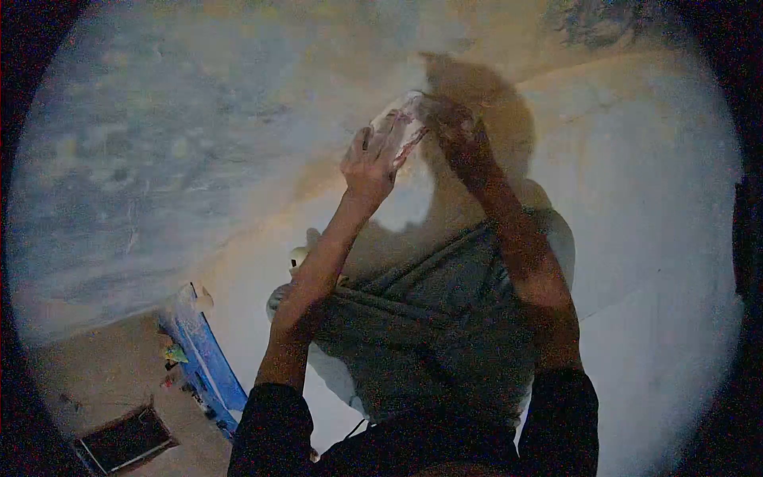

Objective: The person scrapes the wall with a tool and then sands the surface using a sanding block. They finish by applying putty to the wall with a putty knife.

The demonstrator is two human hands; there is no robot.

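Dim light falls on a pale surface (668,350), where a dark grey cloth (429,342) lies bunched at six o'clock, nearest the person. A blue strip (208,350) slants at eight o'clock. Farther out, at twelve o'clock, the left hand (369,168) has its grip around a pale, glossy thing (411,131); the right hand (465,139) meets its far end in shadow, its grip too dark to tell. Steady support from the left palm, light fingertip pressure and a turn towards the light would suit careful handling.
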